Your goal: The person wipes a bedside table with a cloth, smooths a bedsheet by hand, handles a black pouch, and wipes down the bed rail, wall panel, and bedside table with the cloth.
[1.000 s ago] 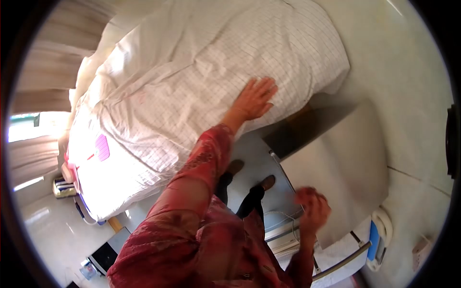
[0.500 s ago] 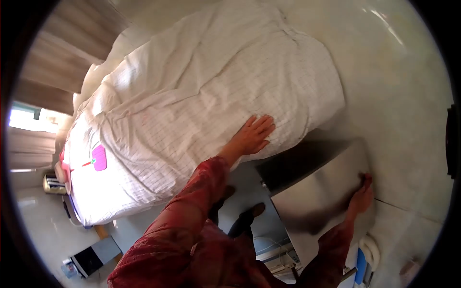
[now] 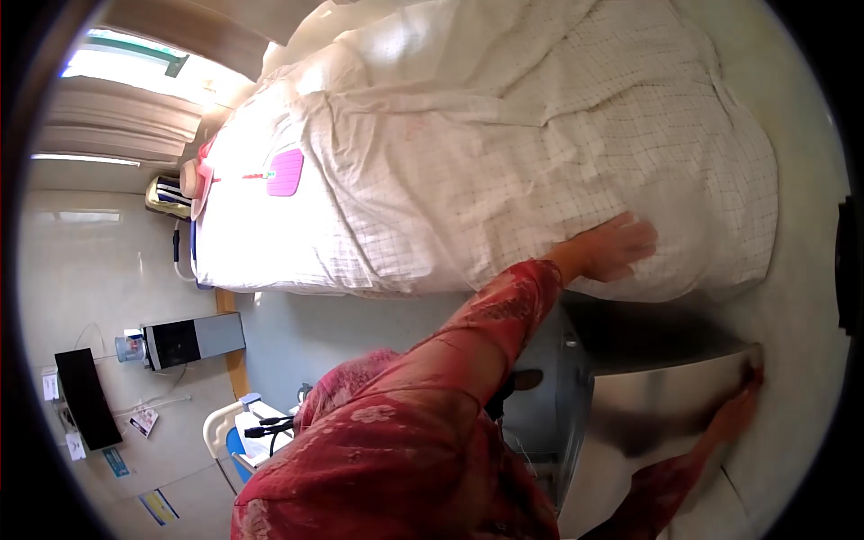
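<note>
A white checked sheet (image 3: 504, 189) lies wrinkled over the bed. My left hand (image 3: 621, 247) is open, slightly blurred, palm down near the sheet's front edge. Lower right, my right hand (image 3: 740, 407) reaches the far edge of a shiny metal panel (image 3: 648, 405), its fingers closed at the rim beside the corner; they are dark and partly blurred. Between bed and panel is a dark gap. A magenta fly swatter (image 3: 285, 173) with a red handle lies on the sheet, away from both hands.
A grey and black appliance (image 3: 193, 342) with a clear blue bottle stands at left, near a black screen (image 3: 87, 399). A white-framed chair (image 3: 220, 432) is beside my body. Curtains (image 3: 117, 121) hang by the window. A striped bag (image 3: 168, 196) rests at the bed's end.
The view has turned, so the bed appears more level and more of the room's left side shows. My left hand is farther along the bed edge; my right hand stays at the metal panel's rim.
</note>
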Tool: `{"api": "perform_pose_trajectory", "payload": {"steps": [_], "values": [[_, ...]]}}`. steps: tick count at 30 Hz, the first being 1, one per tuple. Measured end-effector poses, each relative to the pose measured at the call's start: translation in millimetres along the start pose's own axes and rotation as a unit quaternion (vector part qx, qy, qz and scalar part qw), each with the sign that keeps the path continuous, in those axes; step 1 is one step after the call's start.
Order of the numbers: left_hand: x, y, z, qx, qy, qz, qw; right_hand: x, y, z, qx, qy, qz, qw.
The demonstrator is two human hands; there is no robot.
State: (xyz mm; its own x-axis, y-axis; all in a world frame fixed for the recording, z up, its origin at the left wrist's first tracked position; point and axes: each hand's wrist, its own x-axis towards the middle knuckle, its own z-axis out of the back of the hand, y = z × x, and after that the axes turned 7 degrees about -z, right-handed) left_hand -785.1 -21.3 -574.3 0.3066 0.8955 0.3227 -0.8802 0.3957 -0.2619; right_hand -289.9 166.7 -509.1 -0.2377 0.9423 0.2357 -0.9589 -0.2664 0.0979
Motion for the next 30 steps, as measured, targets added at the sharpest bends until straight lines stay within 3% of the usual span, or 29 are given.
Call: {"api": "perform_pose_trajectory", "payload": {"steps": [6,8,10,12,14,18,20,23,24,30], "values": [[-2,-1,3,0.006,-0.015,0.003,1.0,-78,90,50,0.103,0.035,-0.05,0.993],[-2,-2,5,0.002,-0.006,0.007,1.0,-116,87,47,0.031,0.001,0.053,0.998],[-2,-1,2,-0.008,-0.003,0.006,1.0,-159,123,76,-0.189,0.124,-0.063,0.972],[-3,0,-3,-0.008,-0.019,0.003,1.0,-230,60,27,-0.184,0.018,-0.046,0.982],[-6,2,-12,-0.008,-0.048,-0.002,0.999,-272,96,47,-0.202,-0.013,-0.05,0.978],[-1,-4,2,-0.009,-0.033,-0.018,0.999,-324,112,76,-0.086,-0.005,-0.07,0.994],[-1,-3,0,0.005,-0.032,-0.008,0.999,-331,109,89,-0.041,0.056,-0.055,0.996],[2,-4,0,0.022,-0.026,-0.008,0.999,-320,90,104,-0.055,0.052,-0.05,0.996],[4,-5,4,0.025,-0.018,-0.008,0.999,-317,75,97,-0.064,0.042,-0.118,0.99],[19,-16,24,0.029,0.032,0.008,0.999,-190,79,89,-0.009,-0.036,-0.141,0.989]]}}
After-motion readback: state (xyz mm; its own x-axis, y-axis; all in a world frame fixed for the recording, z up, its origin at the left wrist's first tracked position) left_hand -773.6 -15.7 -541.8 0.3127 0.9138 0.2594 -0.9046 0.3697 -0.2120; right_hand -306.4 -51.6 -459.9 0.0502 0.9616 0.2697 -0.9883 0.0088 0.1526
